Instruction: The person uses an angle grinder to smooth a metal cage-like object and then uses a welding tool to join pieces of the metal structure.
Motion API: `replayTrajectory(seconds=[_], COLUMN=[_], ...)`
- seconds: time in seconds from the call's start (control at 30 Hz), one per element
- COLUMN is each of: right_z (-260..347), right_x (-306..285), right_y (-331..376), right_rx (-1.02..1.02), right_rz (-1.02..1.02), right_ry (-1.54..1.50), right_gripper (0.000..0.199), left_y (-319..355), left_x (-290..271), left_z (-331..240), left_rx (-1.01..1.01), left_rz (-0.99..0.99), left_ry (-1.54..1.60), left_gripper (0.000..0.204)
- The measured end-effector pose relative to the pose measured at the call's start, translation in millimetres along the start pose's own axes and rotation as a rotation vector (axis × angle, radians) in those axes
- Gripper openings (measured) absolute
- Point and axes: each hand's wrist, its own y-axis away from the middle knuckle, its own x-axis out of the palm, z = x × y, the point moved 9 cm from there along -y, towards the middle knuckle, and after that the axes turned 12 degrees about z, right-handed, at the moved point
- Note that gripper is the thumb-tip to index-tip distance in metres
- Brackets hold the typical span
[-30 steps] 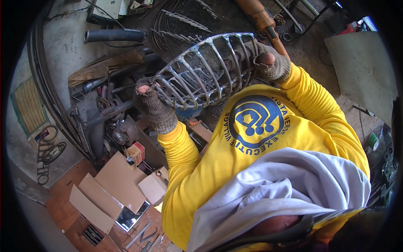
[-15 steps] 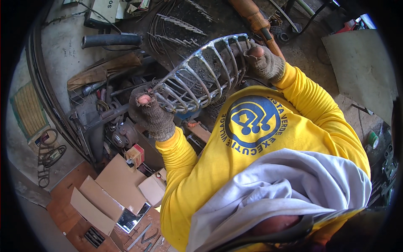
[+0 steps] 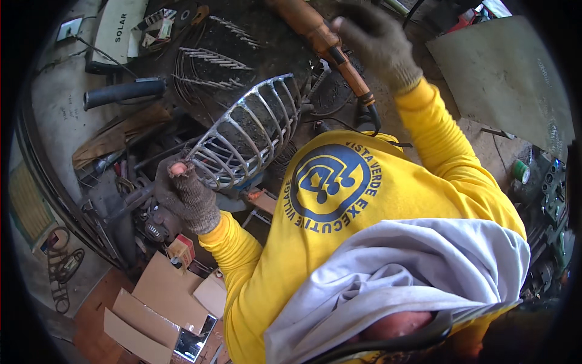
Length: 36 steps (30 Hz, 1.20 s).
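– Where do we have the cage of metal rods (image 3: 241, 137)?
– Just ahead of the yellow shirt (image 3: 388, 197), slanting up toward the right, and we see the left grip (image 3: 187, 193) closed around its left end.
– And how do we find the right grip (image 3: 383, 48)?
– Apart from the cage, loosened with its fingers extended; it blurs beside the orange power tool (image 3: 310, 29), and we cannot tell whether they touch.
– What do we see farther out?
– Twisted rods (image 3: 216, 59) lie beyond the cage, with a dark tube (image 3: 124, 94) to their left. We have an opened cardboard box (image 3: 165, 290) at the lower left, and over on the right we spot a pale sheet (image 3: 503, 79) and a green can (image 3: 520, 171).
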Motion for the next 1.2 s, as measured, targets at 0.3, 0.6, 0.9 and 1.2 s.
replayTrajectory(seconds=[0.3, 0.6, 0.9, 1.2], right_z=[-101.3, -124.6, -107.0, -66.1], right_x=[-16.7, -23.7, -29.0, -74.8], right_y=[-30.8, -41.4, -42.5, -20.8], right_rx=[0.15, 0.201, -0.094, 0.408], right_rz=[0.088, 0.086, 0.372, 0.006], right_ry=[0.618, 0.574, 0.612, 0.242], right_gripper=[0.033, 0.042, 0.026, 0.02], left_y=[13.4, 79.0, 110.2, 135.9], left_x=[-14.3, -19.2, 1.9, 26.1], left_z=[79.6, 137.4, 181.9, 259.1], left_rx=[-0.191, -0.442, -0.335, -0.419], left_rz=[0.042, -0.053, 0.029, -0.022], left_ry=[0.096, 0.251, 0.087, 0.463], left_gripper=[0.047, 0.049, 0.035, 0.03])
